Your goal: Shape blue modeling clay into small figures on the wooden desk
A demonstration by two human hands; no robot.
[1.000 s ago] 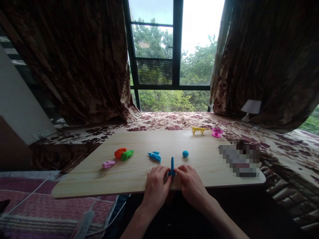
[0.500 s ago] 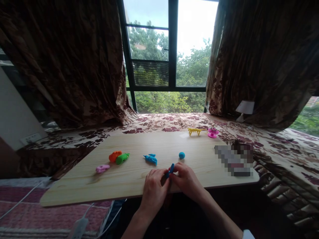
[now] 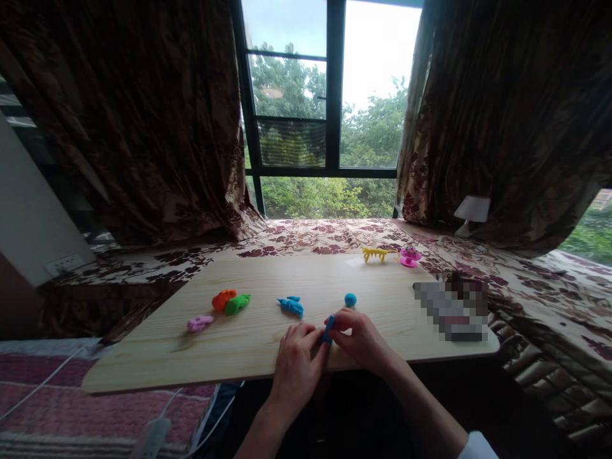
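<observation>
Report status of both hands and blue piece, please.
Both hands, left and right, on blue piece. Blue ball just beyond right hand. Nothing visible between hands and piece.

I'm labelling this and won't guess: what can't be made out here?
In head view:
Lower part of the blue piece: partly behind fingers of left hand and right hand.
Pixelated object on the table: masked by blocks.
White sleeve: cut off by the bottom edge.
Details of the light pink figure: too small.

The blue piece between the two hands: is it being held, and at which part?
Yes. The right hand pinches the blue piece near its upper end; the left fingers are at its lower end.
</observation>
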